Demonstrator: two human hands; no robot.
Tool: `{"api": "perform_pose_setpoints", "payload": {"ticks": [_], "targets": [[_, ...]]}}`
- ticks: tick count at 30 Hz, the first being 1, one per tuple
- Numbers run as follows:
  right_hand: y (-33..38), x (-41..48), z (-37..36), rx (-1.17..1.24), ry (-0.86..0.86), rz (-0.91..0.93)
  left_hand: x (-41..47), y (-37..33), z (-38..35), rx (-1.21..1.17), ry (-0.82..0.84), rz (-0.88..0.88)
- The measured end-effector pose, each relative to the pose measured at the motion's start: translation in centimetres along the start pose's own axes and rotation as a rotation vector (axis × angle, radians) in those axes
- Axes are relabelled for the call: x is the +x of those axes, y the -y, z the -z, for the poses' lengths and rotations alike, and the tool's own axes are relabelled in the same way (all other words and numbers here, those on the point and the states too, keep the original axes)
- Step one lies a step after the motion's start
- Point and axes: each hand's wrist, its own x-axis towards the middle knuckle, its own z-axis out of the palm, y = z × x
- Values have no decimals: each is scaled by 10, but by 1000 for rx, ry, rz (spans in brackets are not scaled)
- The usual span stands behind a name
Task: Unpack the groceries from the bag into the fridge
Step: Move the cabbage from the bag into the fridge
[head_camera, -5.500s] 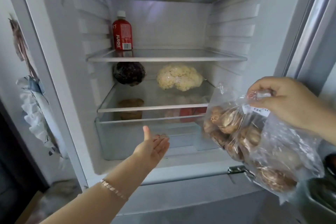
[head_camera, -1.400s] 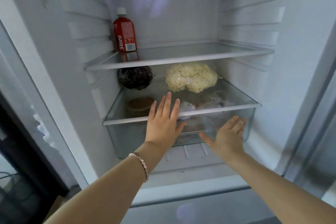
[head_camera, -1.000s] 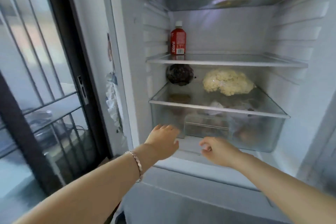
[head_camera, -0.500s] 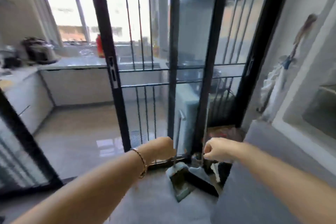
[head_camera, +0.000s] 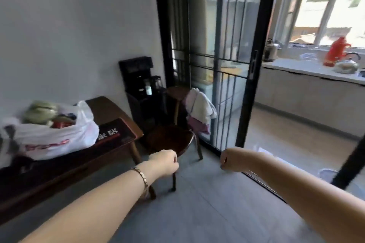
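The white plastic grocery bag (head_camera: 55,138) lies on a dark wooden table (head_camera: 110,108) at the left. It gapes open, showing a green leafy vegetable (head_camera: 39,111) and something red (head_camera: 62,124). My left hand (head_camera: 165,163), with a bracelet at the wrist, is held out in front of me, right of the table, fingers curled and holding nothing. My right hand (head_camera: 227,159) is level with it, also curled and empty. Neither hand touches the bag. The fridge is out of view.
A round dark wooden chair (head_camera: 171,140) stands just beyond my left hand, with clothes (head_camera: 199,110) draped on its back. A black water dispenser (head_camera: 140,85) stands against the wall. A black-framed glass sliding door (head_camera: 217,55) opens onto a kitchen counter (head_camera: 308,69) with a red flask (head_camera: 335,51).
I pushed the fridge drawer in with both hands, then turned left away from the fridge. The view swung past the sliding door to the table with the bag. Both hands stayed curled and empty.
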Motion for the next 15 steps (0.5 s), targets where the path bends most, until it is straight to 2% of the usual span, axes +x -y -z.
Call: {"api": "perform_pose_setpoints", "payload": {"ticks": [4,7,12,15], "targets": [[148,68,36,-87,-16,237,-25,163,29,-15,-75,212],[234,113,55,-95,-10,348,-43,257,47,-53,-104,351],[342,190,81,-240,63,465,-49,378,64,-89,-126,504],[391,240,100,-239,50,517,-35,433,67,-133,-156,580]]}}
